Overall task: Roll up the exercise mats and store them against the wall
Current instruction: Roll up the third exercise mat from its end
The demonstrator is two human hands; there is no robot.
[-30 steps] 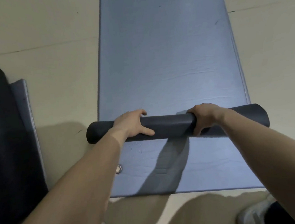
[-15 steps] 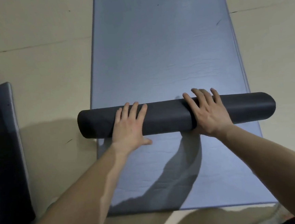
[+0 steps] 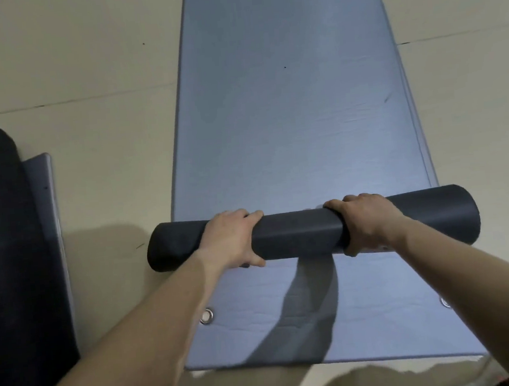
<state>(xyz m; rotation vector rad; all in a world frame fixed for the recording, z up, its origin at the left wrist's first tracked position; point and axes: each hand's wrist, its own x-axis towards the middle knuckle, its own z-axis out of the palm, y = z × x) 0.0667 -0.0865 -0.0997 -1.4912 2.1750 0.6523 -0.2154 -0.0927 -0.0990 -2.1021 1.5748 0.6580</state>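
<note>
Head view: a dark rolled mat point(image 3: 300, 235) lies crosswise on a flat blue mat point(image 3: 295, 112) that stretches away over the pale floor point(image 3: 82, 69). The roll sits towards the blue mat's near end. The left hand point(image 3: 233, 241) grips the roll left of its middle, fingers curled over the far side and thumb on the near side. The right hand point(image 3: 366, 223) grips it right of its middle in the same way. A metal eyelet point(image 3: 206, 316) shows near the blue mat's near left corner. At the far left lies a second dark roll point(image 3: 2, 245).
</note>
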